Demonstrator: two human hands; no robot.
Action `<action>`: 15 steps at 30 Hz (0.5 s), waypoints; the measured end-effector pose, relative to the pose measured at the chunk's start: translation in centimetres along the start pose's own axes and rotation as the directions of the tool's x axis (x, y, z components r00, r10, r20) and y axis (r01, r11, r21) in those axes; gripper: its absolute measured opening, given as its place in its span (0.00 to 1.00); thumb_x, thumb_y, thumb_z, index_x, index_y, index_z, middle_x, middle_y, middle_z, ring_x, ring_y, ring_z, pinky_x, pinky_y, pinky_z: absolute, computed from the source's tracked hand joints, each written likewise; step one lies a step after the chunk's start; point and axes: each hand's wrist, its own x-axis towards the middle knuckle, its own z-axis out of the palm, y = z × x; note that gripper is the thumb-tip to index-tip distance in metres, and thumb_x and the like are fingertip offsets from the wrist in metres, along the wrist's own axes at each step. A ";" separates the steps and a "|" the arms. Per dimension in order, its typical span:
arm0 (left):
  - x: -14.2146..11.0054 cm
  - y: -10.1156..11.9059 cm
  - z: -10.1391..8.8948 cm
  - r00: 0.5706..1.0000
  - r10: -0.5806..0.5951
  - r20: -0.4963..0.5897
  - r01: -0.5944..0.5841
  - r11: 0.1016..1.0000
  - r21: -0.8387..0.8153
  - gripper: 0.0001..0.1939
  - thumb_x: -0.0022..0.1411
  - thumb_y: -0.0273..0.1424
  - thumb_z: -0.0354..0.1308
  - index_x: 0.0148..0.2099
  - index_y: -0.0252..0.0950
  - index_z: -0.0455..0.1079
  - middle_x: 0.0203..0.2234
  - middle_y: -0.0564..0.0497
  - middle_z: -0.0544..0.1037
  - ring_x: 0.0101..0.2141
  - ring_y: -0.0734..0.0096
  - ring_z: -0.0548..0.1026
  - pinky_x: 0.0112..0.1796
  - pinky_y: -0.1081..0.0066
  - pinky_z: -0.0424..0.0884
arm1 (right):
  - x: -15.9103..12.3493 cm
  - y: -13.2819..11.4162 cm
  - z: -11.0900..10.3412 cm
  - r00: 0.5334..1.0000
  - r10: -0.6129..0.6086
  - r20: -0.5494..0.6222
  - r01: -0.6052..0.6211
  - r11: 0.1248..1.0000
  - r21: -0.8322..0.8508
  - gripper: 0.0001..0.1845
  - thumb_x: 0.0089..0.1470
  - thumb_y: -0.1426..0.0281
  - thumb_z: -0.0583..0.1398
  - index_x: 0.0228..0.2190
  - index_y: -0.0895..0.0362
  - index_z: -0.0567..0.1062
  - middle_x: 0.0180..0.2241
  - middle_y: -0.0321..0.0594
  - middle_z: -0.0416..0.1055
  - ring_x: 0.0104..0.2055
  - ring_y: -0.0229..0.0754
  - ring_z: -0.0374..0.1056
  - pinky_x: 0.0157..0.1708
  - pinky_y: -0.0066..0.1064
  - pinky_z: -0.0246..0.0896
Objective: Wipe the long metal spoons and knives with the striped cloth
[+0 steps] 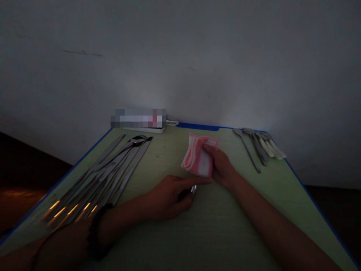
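Observation:
My right hand (221,163) is closed on a folded pink-and-white striped cloth (199,156), thumb on top, held above the middle of the table. Just below and to the left, my left hand (175,196) grips a shiny metal piece (194,189) between thumb and fingers. Only a short silvery part of it shows, so its kind is hidden. My left index finger stretches toward the lower edge of the cloth. A dark bracelet (97,233) circles my left wrist.
On the left lie several long metal spoons and other cutlery (113,165). More cutlery (261,145), some with white handles, sits at the back right. A blurred-out device (143,130) stands at the back left. The pale green table (225,233) has blue edges and meets a grey wall (180,56).

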 end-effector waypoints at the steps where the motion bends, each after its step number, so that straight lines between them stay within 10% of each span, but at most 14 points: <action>1: 0.0 0.0 0.0 1.000 -0.012 -0.002 0.012 1.000 -0.004 0.28 0.59 0.23 0.47 0.62 0.40 0.51 0.22 0.58 0.68 0.21 0.76 0.66 0.26 0.76 0.62 | 0.0 0.0 0.0 1.000 0.000 -0.004 0.000 1.000 0.002 0.12 0.40 0.67 0.64 0.30 0.57 0.73 0.26 0.35 0.73 0.26 0.36 0.66 0.30 0.29 0.63; 15: 0.1 0.0 0.0 0.998 -0.057 0.003 0.057 0.997 -0.052 0.34 0.60 0.23 0.47 0.64 0.36 0.36 0.20 0.60 0.66 0.20 0.76 0.64 0.22 0.77 0.57 | 0.1 0.0 -0.3 0.994 0.007 0.105 -0.010 1.000 0.027 0.09 0.41 0.70 0.64 0.29 0.57 0.73 0.27 0.36 0.74 0.30 0.39 0.69 0.35 0.33 0.64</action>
